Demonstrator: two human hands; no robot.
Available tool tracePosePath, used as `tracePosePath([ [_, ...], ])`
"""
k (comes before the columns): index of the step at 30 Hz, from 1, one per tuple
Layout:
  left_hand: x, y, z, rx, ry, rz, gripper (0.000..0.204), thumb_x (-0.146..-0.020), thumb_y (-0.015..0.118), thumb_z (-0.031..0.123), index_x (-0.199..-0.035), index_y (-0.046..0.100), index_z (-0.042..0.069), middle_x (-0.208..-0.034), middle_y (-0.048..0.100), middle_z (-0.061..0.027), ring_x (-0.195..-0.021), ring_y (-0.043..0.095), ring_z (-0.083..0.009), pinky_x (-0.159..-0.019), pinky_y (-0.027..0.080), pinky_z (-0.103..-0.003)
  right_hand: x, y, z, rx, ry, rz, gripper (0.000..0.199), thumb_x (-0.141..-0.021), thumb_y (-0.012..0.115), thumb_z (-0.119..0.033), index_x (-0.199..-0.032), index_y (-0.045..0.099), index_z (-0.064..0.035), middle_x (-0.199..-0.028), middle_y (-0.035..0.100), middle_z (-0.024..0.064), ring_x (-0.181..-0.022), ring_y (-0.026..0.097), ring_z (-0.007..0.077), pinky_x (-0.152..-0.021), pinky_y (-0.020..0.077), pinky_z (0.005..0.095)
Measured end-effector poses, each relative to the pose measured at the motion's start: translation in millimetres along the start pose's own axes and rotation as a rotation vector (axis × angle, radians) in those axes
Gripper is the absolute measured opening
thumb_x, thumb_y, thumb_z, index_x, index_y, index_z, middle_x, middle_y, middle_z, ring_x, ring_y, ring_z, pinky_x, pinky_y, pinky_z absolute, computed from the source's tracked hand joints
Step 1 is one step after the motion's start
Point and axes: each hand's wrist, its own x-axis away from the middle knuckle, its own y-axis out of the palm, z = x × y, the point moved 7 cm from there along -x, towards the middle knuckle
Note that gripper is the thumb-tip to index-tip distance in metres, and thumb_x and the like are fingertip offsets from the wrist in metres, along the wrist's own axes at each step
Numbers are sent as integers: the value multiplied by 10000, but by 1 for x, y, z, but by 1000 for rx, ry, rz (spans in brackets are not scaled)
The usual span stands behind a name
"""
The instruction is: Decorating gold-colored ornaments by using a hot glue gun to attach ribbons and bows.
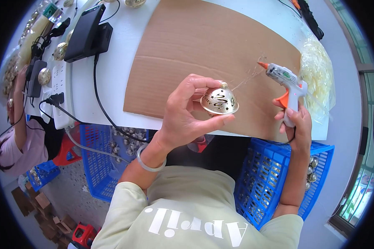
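Observation:
My left hand (191, 106) is closed round a shiny gold bell ornament (220, 101), thumb under its rim and fingers at its top. Dark star and squiggle cut-outs mark the bell, and a small loop or cap tops it. In my right hand (295, 120) is a white hot glue gun (293, 85) with an orange trigger and orange nozzle, pointing up and left. Thin glue strings stretch from the nozzle area toward the top of the bell. Both hands are over a brown cardboard sheet (183, 50) on the white table (124, 54).
Clear bags of pale glue sticks (318, 79) lie at the right. Black devices (87, 35) and a white power strip (62, 93) with cables stand left. Blue crates (264, 182) holding ornaments flank me below the table edge. Another person (25, 139) works at far left.

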Motion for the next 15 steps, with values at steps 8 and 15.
tracePosePath([
  [8, -1, 4, -6, -46, -30, -3, 523, -708, 862, 38, -1151, 585, -7, -1093, 592, -91, -951, 672, -144, -769, 601, -234, 37, 29, -13, -133, -149, -127, 548, -872, 657, -236, -1283, 466, 72, -1016, 645, 226, -555, 543, 87, -358, 379, 174],
  [15, -5, 11, -9, -70, -10, 0, 534, -706, 865, 36, -1156, 582, -14, -1094, 591, -100, -954, 668, -154, -787, 601, -249, 37, 46, -14, -12, -121, -276, 423, -981, 597, -241, -1274, 508, 50, -964, 662, 163, -630, 520, 68, -453, 355, 176],
])
